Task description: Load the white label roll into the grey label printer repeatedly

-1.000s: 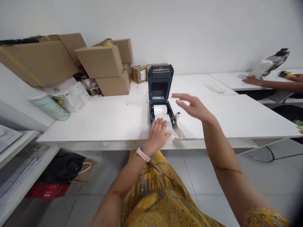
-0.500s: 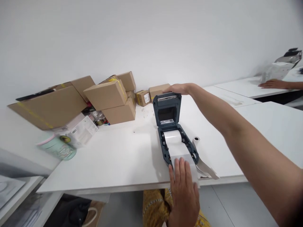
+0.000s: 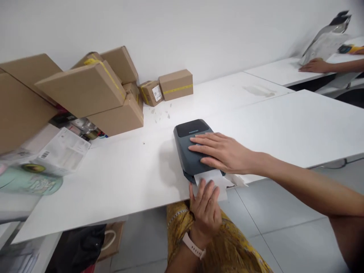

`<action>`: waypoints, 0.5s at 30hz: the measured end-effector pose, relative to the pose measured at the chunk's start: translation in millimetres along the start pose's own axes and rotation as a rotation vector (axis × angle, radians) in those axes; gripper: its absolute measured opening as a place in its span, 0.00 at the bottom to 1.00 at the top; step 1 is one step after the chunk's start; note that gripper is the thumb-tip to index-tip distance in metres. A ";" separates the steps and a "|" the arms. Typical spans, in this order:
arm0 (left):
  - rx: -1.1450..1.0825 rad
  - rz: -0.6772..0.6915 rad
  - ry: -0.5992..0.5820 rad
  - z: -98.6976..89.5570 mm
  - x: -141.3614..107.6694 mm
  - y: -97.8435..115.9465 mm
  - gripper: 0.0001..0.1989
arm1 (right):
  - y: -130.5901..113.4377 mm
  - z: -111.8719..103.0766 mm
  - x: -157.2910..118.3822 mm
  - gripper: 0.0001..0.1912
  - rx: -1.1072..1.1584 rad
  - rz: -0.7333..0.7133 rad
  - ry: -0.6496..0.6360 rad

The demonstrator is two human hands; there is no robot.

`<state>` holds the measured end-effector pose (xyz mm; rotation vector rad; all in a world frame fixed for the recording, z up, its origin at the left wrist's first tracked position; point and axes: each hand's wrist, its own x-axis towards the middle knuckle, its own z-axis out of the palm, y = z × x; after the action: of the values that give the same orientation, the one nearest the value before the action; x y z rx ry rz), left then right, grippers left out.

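Observation:
A dark blue-grey label printer [image 3: 184, 151] sits near the front edge of the white table with its lid down. My right hand [image 3: 224, 151] lies flat on the lid, fingers stretched out and slightly apart. From the printer's front slot a strip of white label paper [image 3: 209, 176] hangs toward me. On that strip rest the fingers of my left hand [image 3: 206, 212], extended and a little spread, with a pale pink band on the wrist. The paper roll is hidden inside the printer. Crumpled backing paper [image 3: 236, 179] pokes out by the printer's right front corner.
Cardboard boxes [image 3: 82, 91] are stacked at the back left, with two smaller ones [image 3: 176, 85] beside them. A white box [image 3: 65, 151] and a mint-green tumbler [image 3: 36, 182] stand at left. Another person's hand [image 3: 317, 65] rests on the far right table [image 3: 284, 74].
The printer lid has swung from raised to closed under my right hand, covering the roll. My left hand has stayed on the paper strip. The view has shifted, and the lone small roll is out of sight.

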<state>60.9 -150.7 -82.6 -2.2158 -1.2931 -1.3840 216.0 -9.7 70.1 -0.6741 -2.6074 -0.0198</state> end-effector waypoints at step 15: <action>-0.085 -0.129 -0.028 7.0 -4.6 -2.9 0.18 | 9.8 42.0 33.4 0.35 0.178 -0.517 -0.157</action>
<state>62.1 -147.5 -90.7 -2.2486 -1.4358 -1.4846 176.9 19.4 45.5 0.0727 -2.8178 0.1092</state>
